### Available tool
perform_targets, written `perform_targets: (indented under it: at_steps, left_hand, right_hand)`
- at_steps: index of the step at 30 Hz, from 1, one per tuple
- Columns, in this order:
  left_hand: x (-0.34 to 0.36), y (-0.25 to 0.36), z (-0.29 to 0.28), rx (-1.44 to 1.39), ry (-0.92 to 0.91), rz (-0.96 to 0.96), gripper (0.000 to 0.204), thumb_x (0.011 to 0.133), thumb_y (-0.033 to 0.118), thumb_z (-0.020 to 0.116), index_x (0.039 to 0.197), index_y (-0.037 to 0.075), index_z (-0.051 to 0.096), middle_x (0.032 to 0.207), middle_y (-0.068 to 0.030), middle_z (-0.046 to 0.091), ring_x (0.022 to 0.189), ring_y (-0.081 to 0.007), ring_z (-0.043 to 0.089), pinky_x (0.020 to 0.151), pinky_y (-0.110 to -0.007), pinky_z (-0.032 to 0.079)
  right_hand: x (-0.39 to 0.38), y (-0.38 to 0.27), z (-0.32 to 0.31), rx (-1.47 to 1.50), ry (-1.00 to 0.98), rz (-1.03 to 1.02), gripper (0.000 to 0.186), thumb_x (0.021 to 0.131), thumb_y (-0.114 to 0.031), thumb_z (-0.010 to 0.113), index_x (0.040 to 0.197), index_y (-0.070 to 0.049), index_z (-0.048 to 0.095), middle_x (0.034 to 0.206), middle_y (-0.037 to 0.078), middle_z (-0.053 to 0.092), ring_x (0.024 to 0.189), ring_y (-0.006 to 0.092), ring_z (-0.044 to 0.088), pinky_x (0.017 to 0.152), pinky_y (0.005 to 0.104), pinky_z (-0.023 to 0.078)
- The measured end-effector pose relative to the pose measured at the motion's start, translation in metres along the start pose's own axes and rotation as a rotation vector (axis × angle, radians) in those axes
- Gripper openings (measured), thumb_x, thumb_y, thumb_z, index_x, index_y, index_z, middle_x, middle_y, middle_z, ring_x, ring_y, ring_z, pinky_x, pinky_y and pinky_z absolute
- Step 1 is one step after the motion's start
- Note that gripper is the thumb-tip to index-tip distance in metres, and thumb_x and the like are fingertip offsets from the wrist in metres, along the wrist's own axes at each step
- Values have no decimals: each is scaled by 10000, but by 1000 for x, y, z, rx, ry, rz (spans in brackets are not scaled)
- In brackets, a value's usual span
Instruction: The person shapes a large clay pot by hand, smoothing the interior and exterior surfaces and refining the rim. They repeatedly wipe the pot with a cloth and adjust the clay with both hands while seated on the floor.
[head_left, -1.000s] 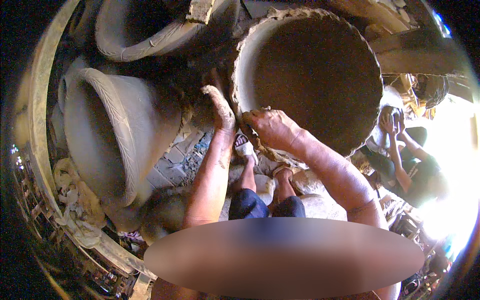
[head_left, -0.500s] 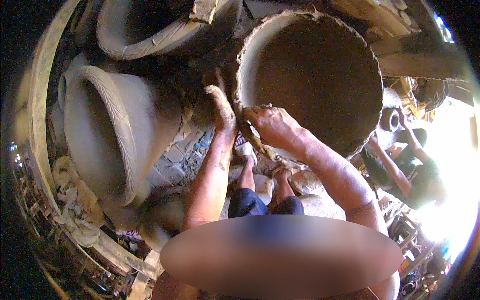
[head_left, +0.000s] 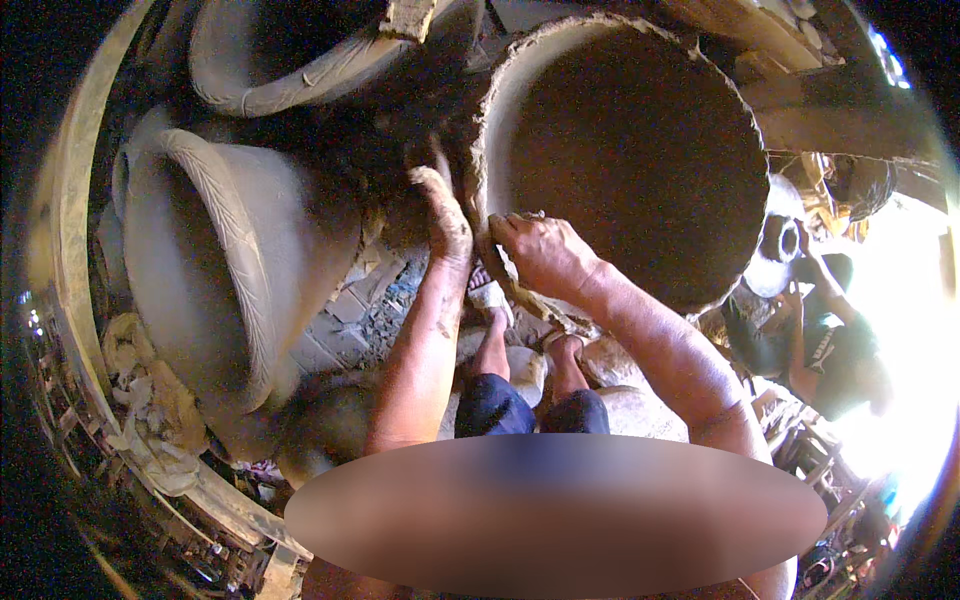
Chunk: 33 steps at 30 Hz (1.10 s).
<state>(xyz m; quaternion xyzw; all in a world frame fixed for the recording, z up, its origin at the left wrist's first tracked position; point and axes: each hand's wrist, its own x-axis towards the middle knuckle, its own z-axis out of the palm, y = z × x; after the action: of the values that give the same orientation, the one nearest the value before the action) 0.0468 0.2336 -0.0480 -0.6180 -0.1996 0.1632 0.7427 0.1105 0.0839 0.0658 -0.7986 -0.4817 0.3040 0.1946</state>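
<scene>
A large round clay pot [head_left: 630, 150] with a rough, ragged rim stands in front of me, its wide mouth facing up. My right hand [head_left: 545, 250] is closed on the near left part of that rim, fingers bent over the edge. Just outside the same wall, my left hand [head_left: 443, 215] is held upright with its fingers stretched out, smeared with wet clay. Its palm side is toward the pot; whether it presses on the wall is hard to see. Below my right hand, the uneven clay edge [head_left: 535, 305] curves along the near side.
Two big pots with thick patterned rims, one lying tilted at left [head_left: 235, 250] and another at upper left [head_left: 290, 90], stand close by. A wooden piece [head_left: 408, 18] rests on the latter. At right a co-worker [head_left: 840, 350] handles a round grey vessel [head_left: 775, 245]. Stones [head_left: 610, 365] lie near my feet.
My hands keep almost the same places at the rim, with only a slight shift of the view. At right, the co-worker's arms have moved and more of the grey vessel shows.
</scene>
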Motion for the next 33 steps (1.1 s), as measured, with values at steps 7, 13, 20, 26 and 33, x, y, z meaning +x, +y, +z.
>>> perform_targets:
  at_steps: [7,13,20,26,33]
  left_hand:
    - [-62,-3,-17,-756,-706,601,585,1002,269,206,1459,-72,71,1568,-133,26,1448,-252,22,1179,-414,29]
    - [-30,52,2,27,43,-237,473,1027,262,229,1441,52,320,1518,-88,288,1363,-231,336,1144,-406,198]
    - [-54,30,15,-310,-118,368,545,968,181,315,1468,-7,206,1526,-168,204,1302,-318,394,1127,-453,212]
    - [-53,70,18,61,151,-83,431,1004,226,326,1392,55,404,1358,-76,494,1292,-192,430,1129,-377,251]
    - [-25,-3,12,42,116,-46,571,985,202,331,1506,81,130,1449,-161,332,1320,-233,346,1141,-386,201]
  right_hand:
    - [64,31,-15,-52,151,-44,207,717,-82,618,921,-58,644,760,155,674,718,329,677,602,438,553]
    - [7,-3,14,-74,102,-51,237,795,-97,544,1022,-28,545,865,155,664,752,341,670,673,422,555]
    - [60,29,-18,-71,88,-13,281,698,-72,617,977,-89,640,782,183,664,771,353,664,683,448,549]
    - [18,-1,11,-96,162,-101,236,749,-93,597,977,-36,576,753,154,660,722,361,671,637,446,558]
    - [48,26,0,-97,33,-33,164,730,-105,614,873,-30,642,775,185,672,753,338,682,658,426,567]
